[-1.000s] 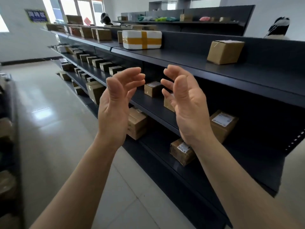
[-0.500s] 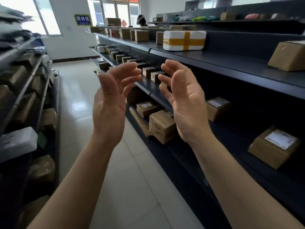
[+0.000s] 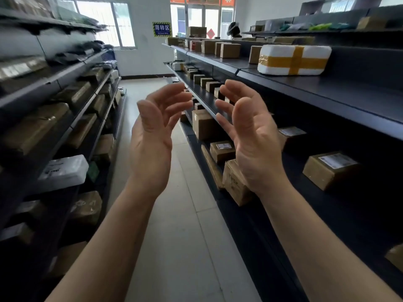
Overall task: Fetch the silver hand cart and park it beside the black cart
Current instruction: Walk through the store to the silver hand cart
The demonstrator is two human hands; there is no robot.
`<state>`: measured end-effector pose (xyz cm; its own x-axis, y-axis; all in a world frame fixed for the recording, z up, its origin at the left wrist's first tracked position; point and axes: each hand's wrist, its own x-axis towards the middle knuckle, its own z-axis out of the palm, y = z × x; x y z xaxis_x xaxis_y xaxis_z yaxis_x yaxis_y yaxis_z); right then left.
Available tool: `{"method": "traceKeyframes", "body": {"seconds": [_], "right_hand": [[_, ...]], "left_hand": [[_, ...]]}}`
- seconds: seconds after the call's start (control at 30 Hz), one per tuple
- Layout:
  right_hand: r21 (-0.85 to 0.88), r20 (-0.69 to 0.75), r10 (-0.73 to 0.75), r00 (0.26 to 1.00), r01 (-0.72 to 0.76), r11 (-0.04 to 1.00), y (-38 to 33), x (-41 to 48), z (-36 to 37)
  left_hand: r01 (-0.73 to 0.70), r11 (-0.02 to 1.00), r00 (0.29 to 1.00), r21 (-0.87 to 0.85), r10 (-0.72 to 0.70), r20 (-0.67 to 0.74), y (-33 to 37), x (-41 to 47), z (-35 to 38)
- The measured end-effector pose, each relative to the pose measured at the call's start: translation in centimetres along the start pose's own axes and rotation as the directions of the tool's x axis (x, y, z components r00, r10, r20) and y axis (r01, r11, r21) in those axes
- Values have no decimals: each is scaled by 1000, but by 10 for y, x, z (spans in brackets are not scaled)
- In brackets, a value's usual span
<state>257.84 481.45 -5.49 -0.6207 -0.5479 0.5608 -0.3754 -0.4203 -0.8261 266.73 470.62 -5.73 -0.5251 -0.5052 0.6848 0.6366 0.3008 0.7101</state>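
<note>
My left hand (image 3: 154,136) and my right hand (image 3: 250,136) are raised in front of me at chest height, palms facing each other a short way apart, fingers loosely spread and holding nothing. Neither the silver hand cart nor the black cart is in view. I look straight down a narrow aisle between two shelf racks.
A dark shelf rack (image 3: 327,101) with cardboard boxes and a white foam box (image 3: 292,59) taped in yellow runs along the right. Another rack (image 3: 54,110) of parcels lines the left. The pale tiled floor (image 3: 178,225) runs ahead to a white wall with a blue sign (image 3: 161,29).
The view has swung left, from facing the right-hand shelves to looking down the aisle; the left rack has come into sight. Both hands stay raised and empty.
</note>
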Motion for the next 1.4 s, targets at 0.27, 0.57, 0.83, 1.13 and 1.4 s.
{"method": "traceKeyframes", "body": {"seconds": [0.27, 0.57, 0.83, 1.13, 1.4], "right_hand": [[72, 69, -19, 997, 14, 997, 18, 44, -33], [155, 121, -26, 992, 7, 988, 43, 70, -48], [260, 100, -4, 995, -23, 965, 67, 100, -42], [266, 93, -16, 996, -10, 964, 108, 153, -10], [259, 102, -39, 994, 12, 966, 148, 219, 35]], "left_hand": [[-43, 997, 998, 66, 47, -52, -26, 25, 25], [-38, 994, 992, 104, 50, -112, -47, 41, 32], [-43, 989, 984, 143, 67, -168, -68, 62, 13], [-61, 991, 985, 121, 80, -155, -110, 112, -28], [-68, 990, 986, 123, 85, -143, -148, 172, -83]]}}
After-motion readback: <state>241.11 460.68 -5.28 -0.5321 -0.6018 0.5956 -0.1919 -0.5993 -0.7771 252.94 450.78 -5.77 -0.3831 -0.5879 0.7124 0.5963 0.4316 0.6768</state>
